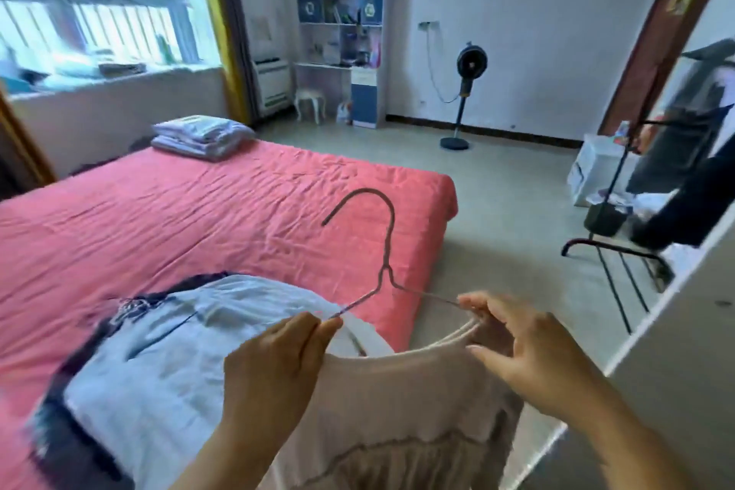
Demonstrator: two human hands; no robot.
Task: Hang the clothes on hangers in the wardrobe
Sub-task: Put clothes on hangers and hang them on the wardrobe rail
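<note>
Pale pink garment (397,410): nearest the camera, hanging between both hands, its neckline stretched open at the top edge; a faint wavy seam runs across its front.
Left hand (274,366): thumb and fingers pinched together on the neckline, at the point where the left arm of the hanger enters the cloth.
Right hand (533,350): fingers curled round the other side of the neckline, fingertips touching the right arm of the hanger.
Wire hanger (382,267): dark thin wire, hook upright and curving left, both arms running down into the neckline.
White and dark garment (159,350): lies spread on the bed just behind the left hand.
Bed (199,219): covered by a wrinkled coral-pink sheet; folded pale bedding (203,136) sits at its far corner.
Floor (497,211): pale, to the right of the bed.
Clothes rack (620,243): black metal frame at the right, dark clothing hanging on it.
Standing fan (469,91): against the far white wall.
Shelf unit (342,32): white cubbies in the far corner, a small stool (310,101) just beside it.
Window (91,0): far left, bright, with a yellow curtain edge.
</note>
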